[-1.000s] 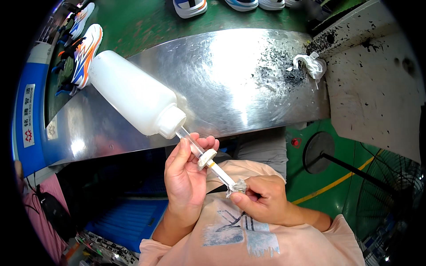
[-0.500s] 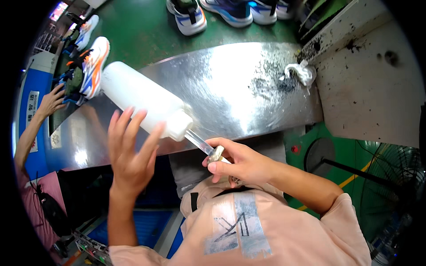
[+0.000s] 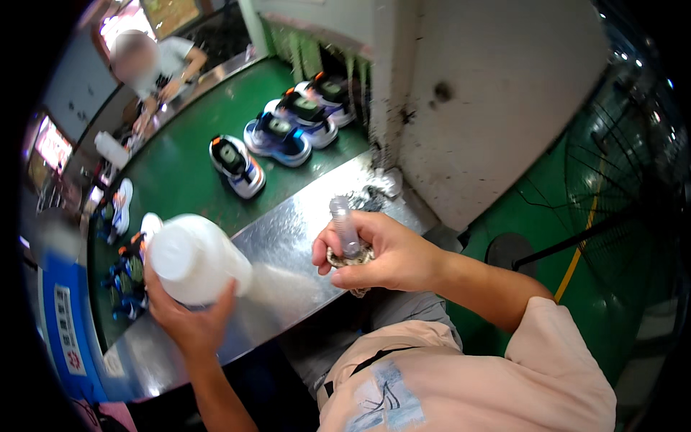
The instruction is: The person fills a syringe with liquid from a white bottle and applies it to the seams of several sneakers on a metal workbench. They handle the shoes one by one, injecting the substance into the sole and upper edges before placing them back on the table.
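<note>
My left hand is wrapped round a large white plastic bottle, its round white top tilted toward me at the left of the steel worktop. In my right hand, in front of my body, is a clear ribbed tube-like handle, standing up out of the fist. A pale, dark-speckled piece sits at its lower end, partly hidden by the fingers, so its kind cannot be told. The handle and the bottle are apart.
Several sports shoes stand on the green conveyor belt beyond the steel worktop. A crumpled white rag lies by the pale machine panel. A fan stands at right. Another person is across the belt.
My left hand, spread beside the tilted bottle before, now grips it, and the bottle is turned top toward me. The clear handle has come away from the bottle's neck. My view has swung rightward and up.
</note>
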A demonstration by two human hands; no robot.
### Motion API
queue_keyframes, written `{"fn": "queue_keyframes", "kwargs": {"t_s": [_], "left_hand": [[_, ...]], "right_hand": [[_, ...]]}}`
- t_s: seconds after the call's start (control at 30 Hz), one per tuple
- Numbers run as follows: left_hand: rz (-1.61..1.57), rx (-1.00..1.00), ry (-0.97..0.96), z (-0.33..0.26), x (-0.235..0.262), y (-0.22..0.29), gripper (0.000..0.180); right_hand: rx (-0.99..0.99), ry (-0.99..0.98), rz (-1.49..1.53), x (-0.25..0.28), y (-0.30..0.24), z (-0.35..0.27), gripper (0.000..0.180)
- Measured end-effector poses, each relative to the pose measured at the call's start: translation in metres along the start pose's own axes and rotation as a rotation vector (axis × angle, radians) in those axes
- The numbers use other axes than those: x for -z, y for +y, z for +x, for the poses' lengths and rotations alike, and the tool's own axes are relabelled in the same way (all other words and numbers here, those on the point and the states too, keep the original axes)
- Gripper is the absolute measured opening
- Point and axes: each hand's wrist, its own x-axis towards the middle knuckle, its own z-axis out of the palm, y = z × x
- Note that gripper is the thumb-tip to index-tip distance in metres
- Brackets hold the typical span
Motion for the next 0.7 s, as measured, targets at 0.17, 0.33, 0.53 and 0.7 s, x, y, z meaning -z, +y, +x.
{"fn": "queue_keyframes", "kwargs": {"t_s": [0.17, 0.33, 0.53, 0.7], "left_hand": [[-0.600, -0.006, -0.326, -0.012, -0.040, 0.108, 0.106], [-0.859, -0.179, -0.544, -0.041, -0.083, 0.173, 0.104], [-1.142, -0.199, -0.849, -0.060, -0.151, 0.246, 0.106], [-0.673, -0.340, -0.432, -0.026, -0.175, 0.226, 0.091]], "right_hand": [[0.282, 0.122, -0.628, 0.008, -0.057, -0.040, 0.050], [-0.005, 0.027, -1.404, 0.001, -0.123, -0.113, 0.063], [-0.321, 0.358, -1.603, 0.034, -0.121, -0.210, 0.050], [-0.550, 0.607, -1.564, 0.103, -0.055, -0.272, 0.044]]}}
